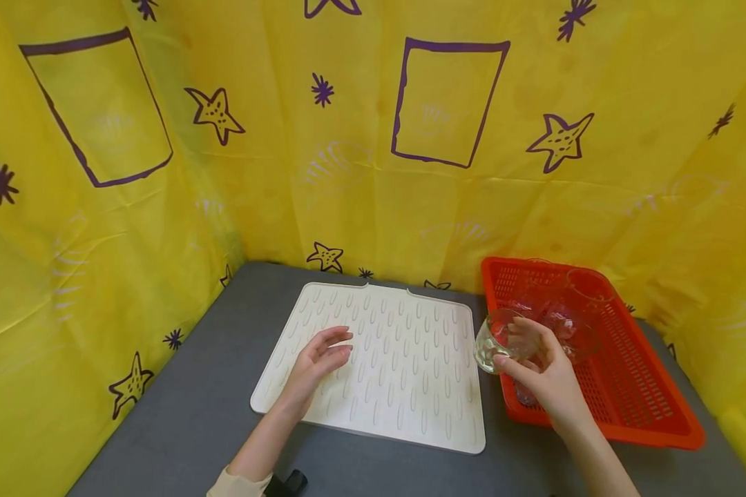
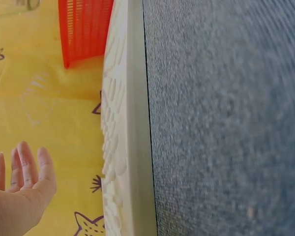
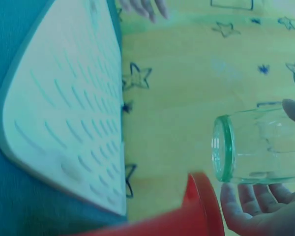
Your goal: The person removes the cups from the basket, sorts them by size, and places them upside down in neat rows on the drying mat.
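Note:
My right hand [image 1: 553,376] grips a clear drinking glass [image 1: 489,347] between thumb and fingers, held up by the left rim of a red plastic basket [image 1: 649,433]. In the right wrist view, the thumb lies on one side of the glass [image 3: 258,150] and the fingers on the other, its thick base facing the mat. Over the left part of a white ribbed drying mat [image 1: 404,386] hovers my left hand [image 1: 316,364], fingers slightly bent and holding nothing. The left wrist view shows that hand [image 2: 22,196] raised above the mat [image 2: 120,123].
Several more clear glasses [image 1: 575,331] stand inside the basket, toward its back and left. Mat and basket rest on a dark grey table [image 1: 193,407]. A yellow curtain [image 1: 360,207] with purple drawings encloses the back and both sides.

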Demonstrator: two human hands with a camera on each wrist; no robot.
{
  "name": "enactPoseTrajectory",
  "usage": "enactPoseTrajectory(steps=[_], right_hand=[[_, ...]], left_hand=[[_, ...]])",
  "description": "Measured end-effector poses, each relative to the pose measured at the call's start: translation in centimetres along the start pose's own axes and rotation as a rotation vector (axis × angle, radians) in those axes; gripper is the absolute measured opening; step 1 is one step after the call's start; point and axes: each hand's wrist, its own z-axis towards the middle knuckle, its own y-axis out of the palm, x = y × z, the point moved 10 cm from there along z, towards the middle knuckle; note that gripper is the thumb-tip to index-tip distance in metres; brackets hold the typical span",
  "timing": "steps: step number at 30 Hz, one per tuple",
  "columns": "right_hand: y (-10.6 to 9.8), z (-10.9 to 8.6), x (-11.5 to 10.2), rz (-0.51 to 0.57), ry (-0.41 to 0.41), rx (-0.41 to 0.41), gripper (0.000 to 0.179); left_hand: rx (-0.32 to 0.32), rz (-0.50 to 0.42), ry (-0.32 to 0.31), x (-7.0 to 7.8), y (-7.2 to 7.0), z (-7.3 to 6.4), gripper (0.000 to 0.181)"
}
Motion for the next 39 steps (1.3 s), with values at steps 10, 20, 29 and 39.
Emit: enactPoseTrajectory(steps=[10, 20, 29, 39], right_hand=[[4.7, 0.6, -0.3, 0.071, -0.025, -0.118, 0.067], [9.9, 0.4, -0.6, 0.136, -0.063, -0.237, 0.064], [13.1, -0.6, -2.0, 0.160, -0.056, -0.348, 0.064], [14.3, -1.6, -3.2, 0.146, -0.032, -0.396, 0.063]], left_hand=[[-0.101, 0.010, 0.028, 0.5, 2.3, -0.3, 0.048], [-0.208, 0.072, 0.054, 1.1, 5.2, -0.7, 0.053], [-0.264, 0.133, 0.083, 2.2, 7.4, -1.1, 0.059], [-0.275, 0.234, 0.070, 4.5, 8.7, -2.1, 0.060]])
